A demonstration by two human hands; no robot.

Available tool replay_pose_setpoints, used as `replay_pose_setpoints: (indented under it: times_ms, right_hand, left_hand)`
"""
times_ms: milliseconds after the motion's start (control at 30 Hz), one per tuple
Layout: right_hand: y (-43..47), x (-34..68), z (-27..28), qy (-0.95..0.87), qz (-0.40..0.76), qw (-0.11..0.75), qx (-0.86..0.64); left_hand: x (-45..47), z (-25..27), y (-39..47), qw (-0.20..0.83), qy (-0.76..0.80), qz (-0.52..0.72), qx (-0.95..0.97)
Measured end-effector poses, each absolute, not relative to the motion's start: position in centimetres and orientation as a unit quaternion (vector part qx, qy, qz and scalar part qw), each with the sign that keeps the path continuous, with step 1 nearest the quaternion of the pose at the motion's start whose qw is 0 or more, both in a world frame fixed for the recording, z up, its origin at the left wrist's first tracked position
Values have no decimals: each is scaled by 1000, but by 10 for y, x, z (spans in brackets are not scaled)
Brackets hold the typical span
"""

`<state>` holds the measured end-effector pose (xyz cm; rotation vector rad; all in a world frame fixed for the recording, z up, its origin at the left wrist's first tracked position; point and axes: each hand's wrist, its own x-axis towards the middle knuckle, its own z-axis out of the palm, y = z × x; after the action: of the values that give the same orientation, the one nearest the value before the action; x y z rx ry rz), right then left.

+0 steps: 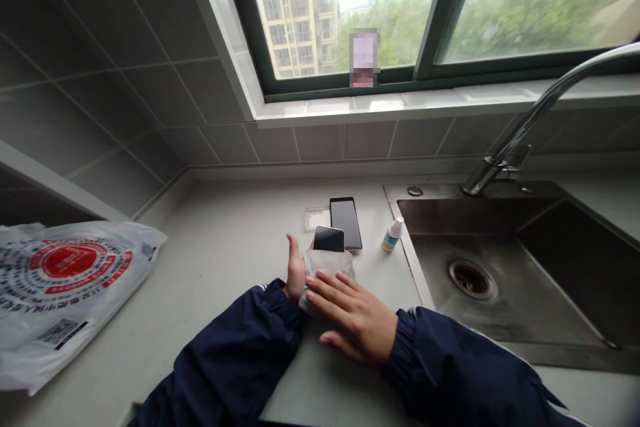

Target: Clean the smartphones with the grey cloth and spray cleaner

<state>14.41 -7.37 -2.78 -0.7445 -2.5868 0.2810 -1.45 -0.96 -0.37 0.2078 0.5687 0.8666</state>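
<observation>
My left hand [295, 268] supports a smartphone [329, 239] from below, thumb sticking up at its left side; the other fingers are mostly hidden. Over the lower part of the dark screen lies a light grey cloth [325, 260] with a zigzag edge. My right hand [357, 313] rests flat on that cloth, fingers stretched out and thumb apart. Just beyond the held phone, a larger dark-screened device [346, 223] lies on the counter, and a clear phone case [315, 218] sits at its left. To the right stands a small white spray bottle [393, 235] with a blue and yellow label.
A steel sink [425, 280] with a curved faucet [520, 127] takes up the right side. On the left, a white plastic bag [30, 333] with red print lies on the counter [215, 233]. Behind are a tiled wall [320, 142] and a window [430, 20].
</observation>
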Motion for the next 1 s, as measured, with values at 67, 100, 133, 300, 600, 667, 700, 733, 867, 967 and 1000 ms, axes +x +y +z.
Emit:
replay_pose_setpoints:
  times_ms: [67, 100, 133, 300, 600, 667, 700, 733, 867, 967, 1000]
  right_hand:
    - [-74, 144, -27, -933, 97, 210, -277]
    - [-74, 144, -27, -932, 94, 209, -281]
    - [-74, 143, -27, -930, 91, 211, -287]
    - [-71, 145, -30, -918, 75, 229, -313]
    - [-60, 153, -34, -884, 34, 250, -393]
    - [-58, 154, -34, -876, 22, 259, -407]
    - [-57, 155, -34, -872, 17, 263, -413]
    - [-57, 156, -34, -868, 12, 267, -418]
    - [-54, 158, -33, -856, 0, 277, -437]
    - [-53, 159, -33, -853, -2, 281, -440]
    - [-52, 159, -33, -853, -3, 282, -440]
  left_hand:
    - [-13, -1, -12, 870, 270, 400, 102]
    - [-13, -1, -13, 875, 267, 391, 105]
    - [-12, -1, -14, 879, 263, 384, 109]
    - [-12, -13, -16, 890, 222, 374, 133]
    - [-11, -26, -21, 902, 145, 355, 197]
    - [-6, -24, -23, 890, 141, 387, 193]
    - [-4, -23, -23, 889, 136, 392, 194]
    - [-3, -23, -23, 888, 132, 395, 195]
    - [-1, -26, -22, 892, 118, 382, 211]
    - [-2, -29, -21, 894, 119, 378, 209]
    - [-2, -30, -21, 895, 120, 378, 206]
